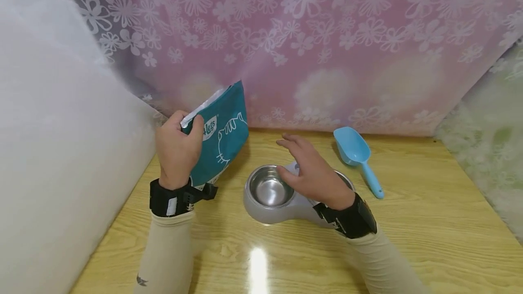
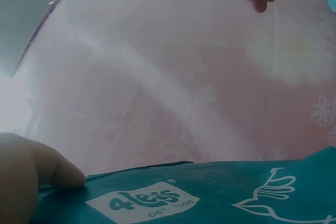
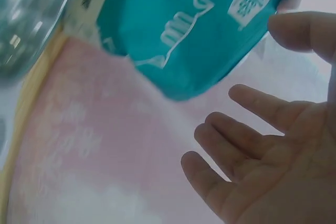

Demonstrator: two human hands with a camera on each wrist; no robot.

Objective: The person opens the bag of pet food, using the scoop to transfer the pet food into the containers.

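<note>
Two hands in view. We log the left hand [image 1: 177, 149] as grasping: fingers clamped on the upper left corner of a teal pet food bag [image 1: 224, 142], thumb across the front. Bag leans at a tilt on the left side, near the pink cloth [image 1: 306, 58]; we can't tell if its base touches the worktop [image 1: 433, 226]. We read "4Legs" on its white label [image 1: 210, 127], white cat outline beside it, pale strip along the top edge.

Right hand [image 1: 316, 173]: released, holding nothing. Fingers stretched out, thumb spread apart, palm toward the bag in the right wrist view, and well apart from it in the head view. It sits over the grey double bowl stand [image 1: 263, 214], covering part of it; we can't tell about contact. Left steel bowl [image 1: 270, 189] shows clearly just beside the bag; right steel bowl [image 1: 345, 178] mostly hidden behind the hand, only some rim visible.

Blue scoop [image 1: 359, 158] lies right of the stand, its handle angled toward the near right. We also note black wrist straps [image 1: 169, 201], beige sleeves [image 1: 167, 248], a white wall [image 1: 73, 126] at left and a greenish floral cloth [image 1: 490, 117] at far right. Bright glare on the worktop's near part.
</note>
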